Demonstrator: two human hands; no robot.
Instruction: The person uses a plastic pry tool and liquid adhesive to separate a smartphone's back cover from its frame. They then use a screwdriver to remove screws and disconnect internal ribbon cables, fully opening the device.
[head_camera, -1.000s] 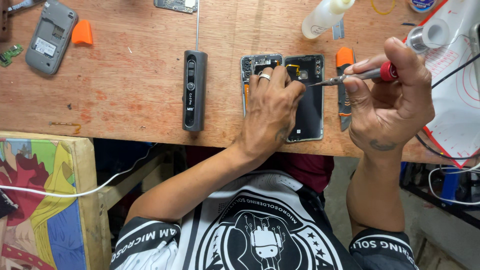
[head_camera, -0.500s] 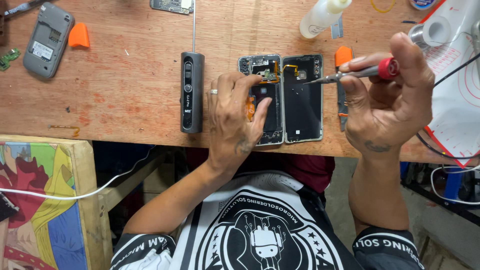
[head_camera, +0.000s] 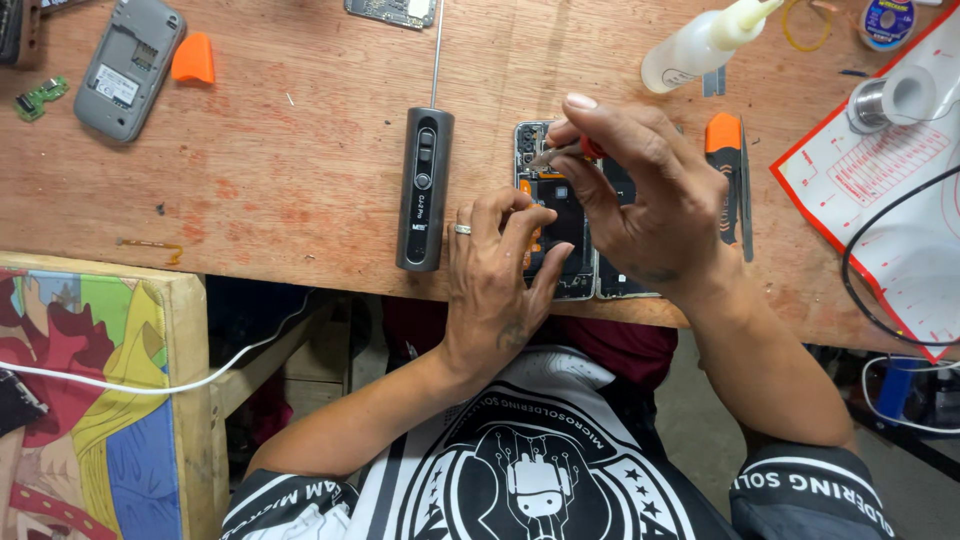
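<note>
Lying lengthwise away from the person, the opened phone (head_camera: 556, 215) is pinned by left hand (head_camera: 497, 270) fingers; right hand (head_camera: 650, 200) fingers pinch a red-handled screwdriver (head_camera: 566, 153), tip pointing left.

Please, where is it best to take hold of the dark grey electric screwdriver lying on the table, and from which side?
Probably around the electric screwdriver body's middle, from above: it lies flat, long sides free, left hand just right of it.

The light is bright and soft, coming from above the wooden table (head_camera: 300, 150). Shadows beside things on the table are small and pale. Below the table's front edge it is dark. A white bottle (head_camera: 700, 45) at the table's far side shines a little. Everything looks sharp, with no blur.
</note>
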